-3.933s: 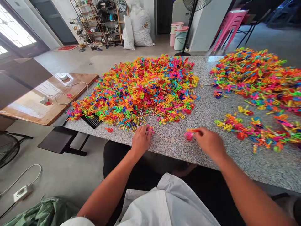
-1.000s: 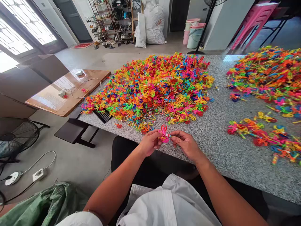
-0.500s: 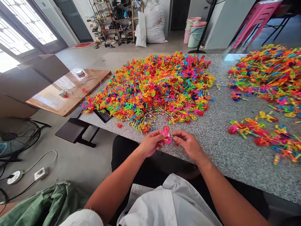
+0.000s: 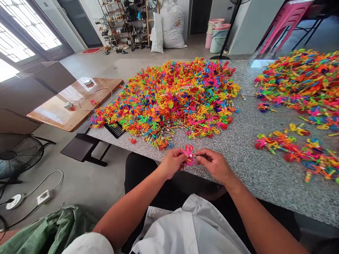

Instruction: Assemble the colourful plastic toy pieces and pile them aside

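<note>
Left hand (image 4: 173, 164) and right hand (image 4: 214, 164) have been brought together at one pink toy (image 4: 190, 161), where earliest they were held well apart. The toy is held between them, over the table's near edge: its left side is pinched by the left fingertips, its right end by the right ones. On the speckled table (image 4: 235, 148), a black grate (image 4: 116, 131) is partly covered left of the grip, a big pile (image 4: 169, 100) is heaped beyond it, and a second pile (image 4: 304, 81) is spread to its right. Farther off, a fan (image 4: 19, 155) and a board (image 4: 103, 86) are seen leftward, sacks (image 4: 173, 28) and buckets (image 4: 218, 40) beyond, pink stools (image 4: 293, 16) far right.
</note>
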Demonstrator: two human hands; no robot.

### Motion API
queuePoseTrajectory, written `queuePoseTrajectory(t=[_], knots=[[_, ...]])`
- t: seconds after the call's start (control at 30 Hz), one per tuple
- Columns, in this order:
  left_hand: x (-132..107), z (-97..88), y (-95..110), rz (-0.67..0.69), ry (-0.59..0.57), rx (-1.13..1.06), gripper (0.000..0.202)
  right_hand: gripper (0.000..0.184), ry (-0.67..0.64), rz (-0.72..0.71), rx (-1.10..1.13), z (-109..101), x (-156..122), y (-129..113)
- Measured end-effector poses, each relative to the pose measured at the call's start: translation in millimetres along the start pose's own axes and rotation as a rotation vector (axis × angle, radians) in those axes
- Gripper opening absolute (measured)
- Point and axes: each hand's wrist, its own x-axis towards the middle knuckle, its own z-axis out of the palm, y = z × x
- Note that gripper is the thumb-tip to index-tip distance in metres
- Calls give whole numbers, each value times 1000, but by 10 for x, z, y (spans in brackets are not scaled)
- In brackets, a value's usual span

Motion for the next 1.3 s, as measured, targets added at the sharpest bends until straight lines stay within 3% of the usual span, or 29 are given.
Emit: queuePoseTrajectory(t=[0.17, 0.27, 0.4, 0.5, 0.57, 0.6, 0.7, 0.77, 0.8, 0.87, 0.9, 0.97, 1.0, 1.07, 1.17, 1.3], knots=[[32, 75, -46, 8, 76, 162, 25, 14, 57, -208, -252, -52, -78, 30], [55, 83, -65, 106, 141, 370, 19, 16, 56, -268, -332, -72, -88, 39], [116, 144, -137, 198, 211, 537, 20, 16, 45, -183, -343, -1, -95, 94], [187, 151, -157, 106, 113, 430, 17, 17, 112, -60, -298, -25, -131, 188], [228, 43, -106, 106, 130, 398, 17, 20, 265, 52, -272, -217, -160, 281], [239, -54, -63, 161, 196, 430, 17, 22, 409, 109, -239, -376, -169, 336], [221, -451, 69, 395, 497, 634, 15, 21, 1018, 201, 64, -953, -158, 485], [175, -694, 105, 416, 638, 773, 18, 20, 1197, 226, 302, -1204, -106, 522], [150, -779, 100, 376, 681, 863, 18, 20, 1213, 222, 355, -1229, -62, 511], [106, -861, 55, 263, 696, 1077, 19, 19, 1087, 209, 300, -1046, 65, 435], [93, -862, 21, 223, 674, 1183, 19, 24, 952, 195, 210, -854, 150, 378], [83, -820, -49, 207, 611, 1332, 18, 28, 551, 186, -33, -361, 361, 253], [86, -791, -79, 222, 588, 1368, 17, 25, 351, 130, -180, -103, 486, 194], [97, -745, -125, 254, 571, 1393, 18, 20, 81, -59, -437, 349, 765, 97], [112, -738, -151, 289, 593, 1400, 20, 27, -91, -104, -744, 748, 1189, -3], [125, -800, -129, 320, 527, 1411, 33, 26, -225, -21, -966, 864, 1528, -98]])
